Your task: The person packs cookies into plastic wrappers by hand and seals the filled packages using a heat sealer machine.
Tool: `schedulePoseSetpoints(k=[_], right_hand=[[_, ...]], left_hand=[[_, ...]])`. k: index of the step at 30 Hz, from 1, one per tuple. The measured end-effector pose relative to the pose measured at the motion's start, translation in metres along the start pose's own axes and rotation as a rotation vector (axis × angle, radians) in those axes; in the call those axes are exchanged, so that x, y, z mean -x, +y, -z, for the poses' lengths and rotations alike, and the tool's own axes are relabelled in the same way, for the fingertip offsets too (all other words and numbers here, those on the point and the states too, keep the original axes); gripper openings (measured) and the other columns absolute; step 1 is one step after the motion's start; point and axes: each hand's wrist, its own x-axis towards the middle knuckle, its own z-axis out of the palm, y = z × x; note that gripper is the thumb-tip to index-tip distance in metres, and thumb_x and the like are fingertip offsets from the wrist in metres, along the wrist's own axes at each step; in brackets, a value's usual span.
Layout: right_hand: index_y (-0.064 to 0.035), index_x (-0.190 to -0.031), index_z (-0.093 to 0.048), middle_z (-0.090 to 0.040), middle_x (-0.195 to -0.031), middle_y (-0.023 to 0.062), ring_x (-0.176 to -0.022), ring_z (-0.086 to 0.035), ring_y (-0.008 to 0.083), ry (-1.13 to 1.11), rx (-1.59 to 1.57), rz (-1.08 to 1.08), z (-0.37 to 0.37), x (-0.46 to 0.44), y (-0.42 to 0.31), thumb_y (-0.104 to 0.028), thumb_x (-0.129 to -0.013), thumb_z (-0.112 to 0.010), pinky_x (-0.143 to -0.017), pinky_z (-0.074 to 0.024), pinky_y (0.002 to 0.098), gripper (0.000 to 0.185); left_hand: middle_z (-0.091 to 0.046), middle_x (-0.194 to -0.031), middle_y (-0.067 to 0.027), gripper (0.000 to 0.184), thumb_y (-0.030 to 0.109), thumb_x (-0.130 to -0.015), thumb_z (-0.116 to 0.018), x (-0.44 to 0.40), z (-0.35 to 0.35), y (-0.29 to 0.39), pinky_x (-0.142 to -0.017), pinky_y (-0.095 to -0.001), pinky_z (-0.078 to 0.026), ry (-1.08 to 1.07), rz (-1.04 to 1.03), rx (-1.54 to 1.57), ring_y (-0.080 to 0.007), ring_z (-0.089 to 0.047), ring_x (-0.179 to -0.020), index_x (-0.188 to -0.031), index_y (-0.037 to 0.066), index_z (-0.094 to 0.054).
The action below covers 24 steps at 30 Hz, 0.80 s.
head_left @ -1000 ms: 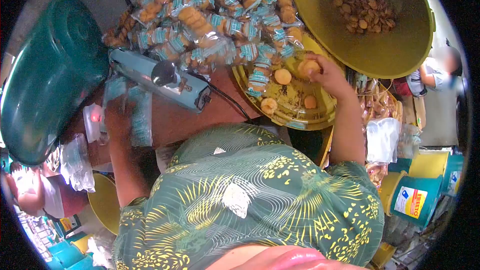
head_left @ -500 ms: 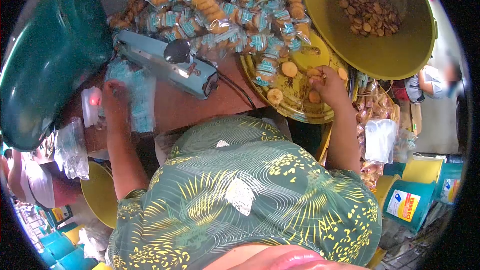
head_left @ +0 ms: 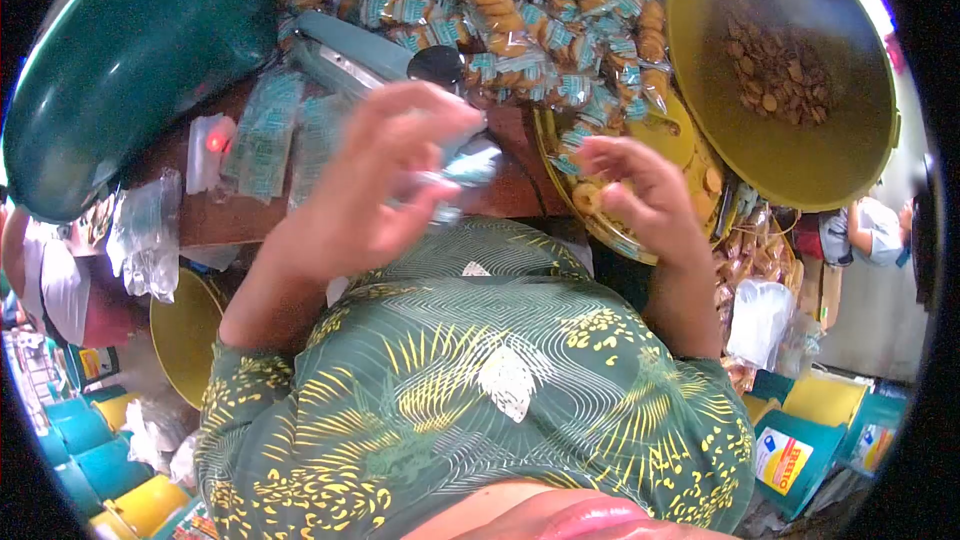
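My left hand (head_left: 385,185) is blurred in front of the table, its fingers curled round a clear bag with blue print (head_left: 468,165). To its right, my right hand (head_left: 645,195) hovers over the near left part of the yellow lid (head_left: 715,185), fingers bent and apart; nothing can be made out between them. Loose round biscuits (head_left: 712,180) lie on the lid. Behind my left hand is the blue sealer (head_left: 350,50) with its black knob (head_left: 437,65). Flat printed bags (head_left: 265,135) lie left of the sealer.
A heap of packed biscuits (head_left: 500,15) fills the back. A yellow tub (head_left: 690,0) with loose biscuits stands at the back right, a large green container (head_left: 130,70) at the left. At the right edge, a person (head_left: 878,230) is partly visible.
My left hand has risen from the flat bags and moved right with a bag. My right hand has moved from the biscuits toward the lid's left part. The view has shifted.
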Motion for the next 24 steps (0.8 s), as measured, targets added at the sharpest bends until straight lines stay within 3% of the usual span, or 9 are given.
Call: schedulePoseSetpoints(k=[2, 6, 8, 10, 13, 14, 15, 19, 24], right_hand=[[0.0001, -0.132, -0.053, -0.063, -0.117, 0.0103, -0.107, -0.059, 0.0171, -0.174, -0.071, 0.08, -0.025, -0.014, -0.008, -0.022, -0.084, -0.076, -0.095, -0.0466, 0.0322, 0.057], [-0.0015, -0.115, -0.061, -0.066, -0.104, 0.0064, -0.099, -0.058, 0.0128, -0.139, -0.219, -0.062, -0.052, -0.023, -0.005, -0.017, -0.082, -0.078, -0.087, -0.0481, 0.0302, 0.04], [-0.0032, -0.095, -0.064, -0.065, -0.092, 0.0031, -0.089, -0.059, 0.013, -0.006, -0.11, -0.083, -0.052, -0.022, -0.004, -0.011, -0.081, -0.078, -0.079, -0.0487, 0.0292, 0.021], [-0.0039, -0.092, -0.064, -0.064, -0.091, 0.0036, -0.088, -0.059, 0.014, 0.124, -0.076, -0.02, -0.054, -0.019, 0.004, -0.009, -0.08, -0.079, -0.078, -0.0482, 0.0285, 0.02], [-0.0037, -0.095, -0.062, -0.062, -0.092, 0.0048, -0.087, -0.06, 0.0155, 0.249, -0.048, 0.159, -0.061, -0.015, 0.016, -0.006, -0.077, -0.079, -0.08, -0.048, 0.0281, 0.025], [-0.0032, -0.097, -0.062, -0.062, -0.092, 0.005, -0.087, -0.06, 0.0153, 0.275, -0.027, 0.231, -0.064, -0.015, 0.019, -0.006, -0.077, -0.08, -0.081, -0.0479, 0.0281, 0.027], [-0.0027, -0.099, -0.061, -0.062, -0.093, 0.0052, -0.087, -0.06, 0.0151, 0.302, -0.005, 0.304, -0.065, -0.015, 0.02, -0.006, -0.077, -0.08, -0.081, -0.0479, 0.0281, 0.029], [-0.0018, -0.102, -0.06, -0.063, -0.095, 0.0061, -0.086, -0.059, 0.0151, 0.235, -0.2, 0.14, -0.064, -0.012, 0.016, -0.008, -0.081, -0.077, -0.081, -0.0481, 0.0284, 0.028], [-0.0019, -0.106, -0.06, -0.063, -0.097, 0.0042, -0.087, -0.058, 0.0138, 0.062, 0.211, 0.04, -0.038, 0.001, 0.01, -0.009, -0.086, -0.073, -0.082, -0.0476, 0.0282, 0.025]], left_hand=[[-0.041, -0.134, -0.0145, 0.06, -0.008, -0.078, -0.069, -0.01, -0.017, -0.001, -0.075, -0.0299, -0.051, -0.111, -0.149, -0.013, -0.0174, -0.056, -0.088, -0.133, 0.008, -0.05], [-0.039, -0.136, -0.0158, 0.061, -0.006, -0.078, -0.071, -0.006, -0.048, -0.01, -0.08, -0.0326, -0.052, -0.211, -0.2, 0.115, -0.0186, -0.059, -0.093, -0.133, 0.008, -0.049], [-0.038, -0.137, -0.0156, 0.065, -0.004, -0.079, -0.072, -0.004, -0.05, -0.01, -0.083, -0.0328, -0.052, -0.088, -0.042, 0.158, -0.019, -0.059, -0.094, -0.137, 0.007, -0.044], [-0.04, -0.136, -0.0162, 0.07, 0.003, -0.082, -0.073, -0.002, -0.054, -0.009, -0.087, -0.0332, -0.051, 0.039, 0.143, 0.231, -0.0193, -0.059, -0.101, -0.141, 0.005, -0.036], [-0.051, -0.123, -0.0125, 0.072, 0.011, -0.081, -0.079, 0.011, -0.07, -0.029, -0.081, -0.0287, -0.053, 0.011, 0.476, 0.542, -0.0174, -0.06, -0.094, -0.14, 0.004, -0.038], [-0.06, -0.107, -0.0086, 0.054, 0.016, -0.085, -0.076, 0.011, -0.077, -0.032, -0.077, -0.0277, -0.052, 0.05, 0.544, 0.692, -0.0136, -0.061, -0.088, -0.129, 0.001, -0.049], [-0.061, -0.102, -0.0068, 0.046, 0.015, -0.086, -0.075, 0.012, -0.077, -0.034, -0.076, -0.0278, -0.051, -0.002, 0.571, 0.674, -0.0126, -0.061, -0.087, -0.124, 0.001, -0.052], [-0.064, -0.084, -0.0044, 0.019, 0.012, -0.09, -0.069, 0.003, -0.072, -0.025, -0.069, -0.0294, -0.05, -0.083, 0.535, 0.565, -0.0133, -0.063, -0.077, -0.102, 0.0, -0.061], [-0.063, -0.081, -0.0138, 0.014, 0.013, -0.089, -0.068, -0.012, -0.074, -0.021, -0.065, -0.0342, -0.049, -0.269, 0.397, 0.14, -0.028, -0.064, -0.074, -0.095, 0.002, -0.064]])
